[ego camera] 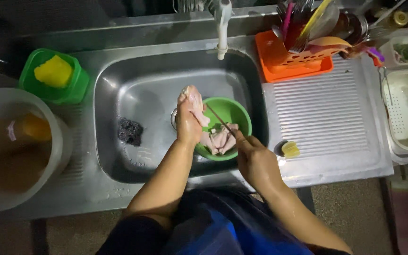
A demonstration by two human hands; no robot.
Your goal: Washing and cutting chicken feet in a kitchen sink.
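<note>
The left hand [188, 123] is closed around a piece of raw chicken [193, 100], gripping it by its lower part so that most of the meat stands up above the fist, over the steel sink [119, 85]. The piece is pale pink with a yellowish, wet-looking skin, longish and rounded at the top; finer detail cannot be made out. Just right of that grip and slightly below it sits a green bowl [234, 111] inside the sink basin, and in the bowl lie more pale pink chicken pieces [220, 140], heaped toward the near side. The right hand [253, 158] is clenched on the handle of a thin knife [220, 121], whose narrow blade slants up and leftward across the bowl toward the held piece; whether its tip touches the meat cannot be told. Left of the gripping hand, on the sink floor, lies a dark scouring pad [130, 131]. Above the held piece, the white tap [222, 28] hangs over the basin. Farther left of the grip stand a green container [72, 89] holding a yellow sponge [53, 71] and, nearer the person, a large white bucket [57, 137]. To the right of the knife hand, on the ribbed draining board [327, 123], lies a small yellow piece of soap [290, 149], with an orange cutlery rack [284, 63] beyond it.
</note>
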